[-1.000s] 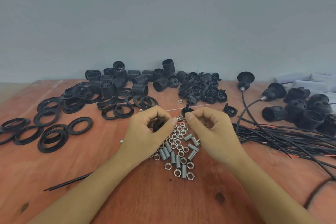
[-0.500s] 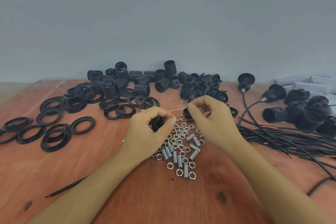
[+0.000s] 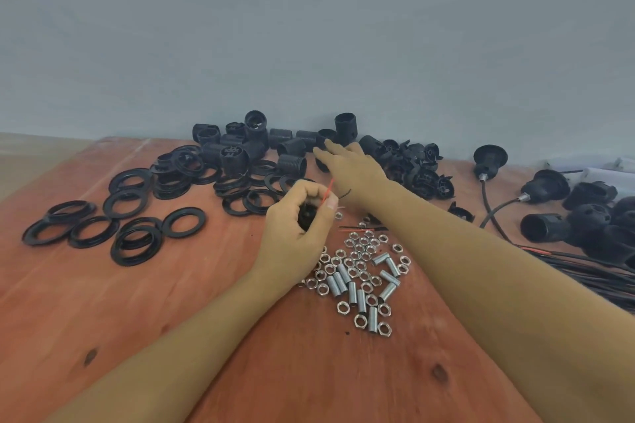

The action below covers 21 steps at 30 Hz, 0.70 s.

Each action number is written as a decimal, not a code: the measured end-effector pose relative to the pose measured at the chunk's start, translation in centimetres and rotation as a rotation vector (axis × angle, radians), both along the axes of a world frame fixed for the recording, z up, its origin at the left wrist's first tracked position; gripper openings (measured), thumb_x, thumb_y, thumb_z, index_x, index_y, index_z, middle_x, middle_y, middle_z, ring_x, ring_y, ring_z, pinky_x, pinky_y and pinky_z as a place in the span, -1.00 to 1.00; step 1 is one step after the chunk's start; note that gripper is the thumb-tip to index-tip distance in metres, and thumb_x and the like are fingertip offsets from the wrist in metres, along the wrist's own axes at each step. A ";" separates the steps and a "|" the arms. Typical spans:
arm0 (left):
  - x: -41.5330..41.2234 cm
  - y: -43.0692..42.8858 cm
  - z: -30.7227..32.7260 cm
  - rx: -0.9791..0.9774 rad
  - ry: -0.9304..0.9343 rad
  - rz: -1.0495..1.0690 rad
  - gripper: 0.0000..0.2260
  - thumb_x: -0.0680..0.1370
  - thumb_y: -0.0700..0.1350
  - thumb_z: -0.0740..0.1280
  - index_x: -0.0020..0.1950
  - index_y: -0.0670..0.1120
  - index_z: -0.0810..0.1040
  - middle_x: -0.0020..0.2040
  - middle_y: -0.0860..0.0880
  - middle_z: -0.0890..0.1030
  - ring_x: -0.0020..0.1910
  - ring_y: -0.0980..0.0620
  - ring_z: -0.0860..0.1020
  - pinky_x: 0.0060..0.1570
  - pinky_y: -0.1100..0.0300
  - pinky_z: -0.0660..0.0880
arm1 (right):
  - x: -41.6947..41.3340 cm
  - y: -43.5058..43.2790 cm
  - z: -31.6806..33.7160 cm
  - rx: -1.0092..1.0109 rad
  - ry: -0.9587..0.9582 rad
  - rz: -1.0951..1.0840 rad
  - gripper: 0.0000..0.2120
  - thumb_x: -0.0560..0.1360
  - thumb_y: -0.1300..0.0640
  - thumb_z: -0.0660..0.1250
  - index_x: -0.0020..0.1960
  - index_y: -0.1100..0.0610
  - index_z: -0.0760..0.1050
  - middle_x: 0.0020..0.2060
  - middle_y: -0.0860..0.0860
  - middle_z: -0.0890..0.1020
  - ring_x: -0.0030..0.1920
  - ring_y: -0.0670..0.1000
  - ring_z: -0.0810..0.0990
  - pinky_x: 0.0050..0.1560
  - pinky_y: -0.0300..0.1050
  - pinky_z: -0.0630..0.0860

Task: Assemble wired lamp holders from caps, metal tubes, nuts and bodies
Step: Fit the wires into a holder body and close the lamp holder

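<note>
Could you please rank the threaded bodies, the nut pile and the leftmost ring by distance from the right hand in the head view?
1. Threaded bodies, beside the right hand.
2. Nut pile, toward the person.
3. Leftmost ring, far left.

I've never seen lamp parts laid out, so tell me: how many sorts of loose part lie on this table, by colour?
Black: 4 (rings, threaded bodies, caps, cables)
Silver: 2 (nuts, tubes)
Total: 6
</note>
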<state>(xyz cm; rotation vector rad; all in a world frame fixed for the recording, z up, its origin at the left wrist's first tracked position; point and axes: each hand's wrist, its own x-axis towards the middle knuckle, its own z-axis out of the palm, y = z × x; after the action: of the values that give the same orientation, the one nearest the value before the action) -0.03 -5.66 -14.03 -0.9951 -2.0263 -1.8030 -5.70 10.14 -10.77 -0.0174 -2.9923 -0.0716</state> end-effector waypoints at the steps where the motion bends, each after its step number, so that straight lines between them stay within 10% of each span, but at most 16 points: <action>1: 0.0 0.0 0.0 0.001 0.014 0.000 -0.92 0.58 -0.11 0.29 -0.10 0.05 0.50 -0.27 0.12 0.58 -0.30 0.06 0.53 -0.25 0.15 0.48 | -0.5 -0.1 -0.1 0.042 -0.020 -0.011 -0.27 0.55 0.16 0.33 0.59 0.04 0.02 0.56 0.06 0.13 0.48 0.23 0.16 0.35 0.17 0.32; 16: -1.2 0.9 1.2 -0.169 0.405 0.036 -0.90 0.60 -0.10 0.27 -0.02 -0.11 0.54 -0.26 0.12 0.51 -0.38 0.15 0.46 -0.34 0.23 0.42 | -1.2 1.4 -1.0 0.177 0.139 -0.108 -0.71 0.60 0.11 0.19 0.31 0.12 0.39 0.28 0.12 0.45 0.30 0.22 0.41 0.29 0.09 0.31; 21: -3.2 1.2 2.6 -0.244 0.517 0.137 -0.85 0.58 -0.11 0.28 0.00 -0.16 0.60 -0.18 0.05 0.61 -0.31 0.14 0.49 -0.31 0.04 0.53 | 1.7 1.6 0.5 -0.560 0.509 -0.015 -0.73 0.62 0.15 0.20 0.26 0.12 0.55 0.20 0.15 0.50 0.10 0.10 0.51 0.15 -0.11 0.43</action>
<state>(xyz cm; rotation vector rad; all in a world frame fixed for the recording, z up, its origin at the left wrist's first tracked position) -3.22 -4.45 -11.48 -1.2030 -1.9430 -1.0986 -4.04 11.78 -10.31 -0.1018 -2.4094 0.6614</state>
